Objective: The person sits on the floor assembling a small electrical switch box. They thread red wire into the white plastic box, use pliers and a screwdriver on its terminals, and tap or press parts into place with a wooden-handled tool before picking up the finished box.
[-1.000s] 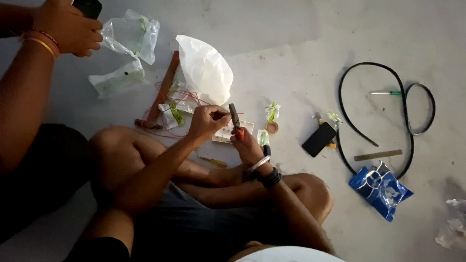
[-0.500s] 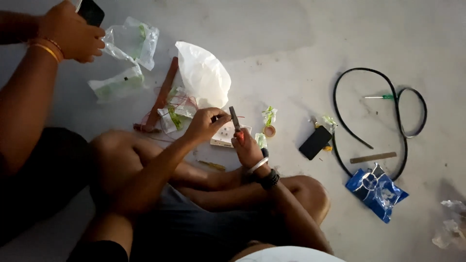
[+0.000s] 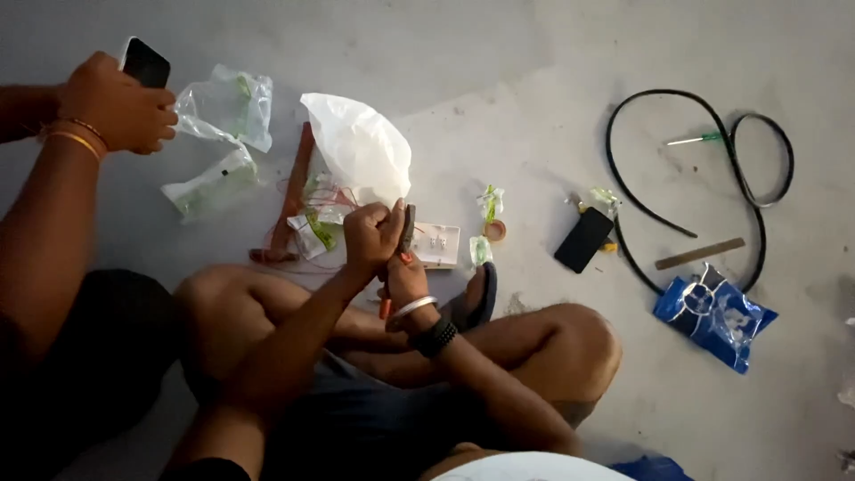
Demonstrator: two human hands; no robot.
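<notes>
I sit cross-legged on a grey floor. My right hand [image 3: 407, 281], with bracelets on its wrist, is shut on a pair of dark pliers [image 3: 408, 224] with red-orange handles. My left hand [image 3: 370, 236] is closed against the pliers' head, pinching something too small to make out. Both hands hover just left of a white switch plate [image 3: 440, 245] lying on the floor. Thin red wires [image 3: 331, 194] lie beside my left hand.
Another person's hand [image 3: 116, 105] at the upper left holds a black phone. Nearby lie clear bags [image 3: 227, 107], a white plastic bag [image 3: 356, 147], a brown-handled tool [image 3: 289, 196], a tape roll [image 3: 494, 230], a second phone [image 3: 583, 239], black cable [image 3: 712, 116], a green screwdriver [image 3: 695, 139] and a blue packet [image 3: 712, 316].
My hands stay together on the pliers with only small finger movement. The view has shifted a little, and the other person's hand has turned the phone slightly.
</notes>
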